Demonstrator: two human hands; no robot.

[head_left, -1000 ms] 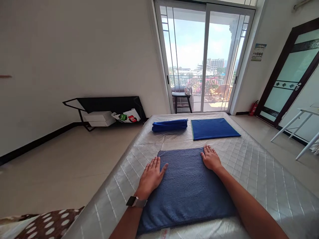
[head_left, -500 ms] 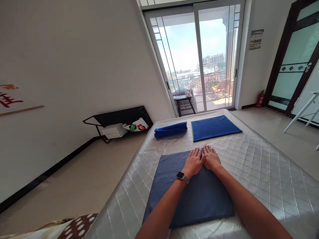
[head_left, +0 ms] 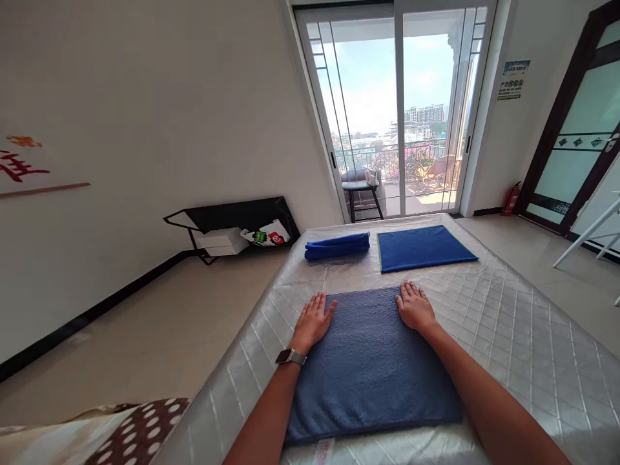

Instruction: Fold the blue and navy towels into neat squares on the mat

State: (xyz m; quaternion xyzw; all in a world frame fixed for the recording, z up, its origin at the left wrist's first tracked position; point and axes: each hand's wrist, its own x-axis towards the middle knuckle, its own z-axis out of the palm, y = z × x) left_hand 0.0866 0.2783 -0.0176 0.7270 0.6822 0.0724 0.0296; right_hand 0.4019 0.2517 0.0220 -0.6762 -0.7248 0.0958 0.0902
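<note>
A grey-blue towel [head_left: 368, 361] lies spread flat on the silver quilted mattress [head_left: 504, 323]. My left hand [head_left: 312, 321] rests palm down at its far left corner, fingers stretched and thumb over the cloth; a watch [head_left: 290, 356] is on that wrist. At the far right corner my right hand [head_left: 415, 306] lies flat, fingers extended forward. Beyond them, a flat blue cloth [head_left: 423, 248] with a green edge sits on the right, and a folded blue cloth [head_left: 338, 247] on the left.
Left of the mattress stands a black-framed rack [head_left: 232, 216] with white boxes [head_left: 220, 241]. A brown dotted fabric [head_left: 145, 429] is at the lower left. Behind the mattress are a stool [head_left: 361, 186] and glass sliding doors; white metal legs [head_left: 588, 229] stand at the right.
My left hand has moved left across the towel, away from my right hand, to the far left corner. My right hand stays near the far right corner. The view has shifted slightly.
</note>
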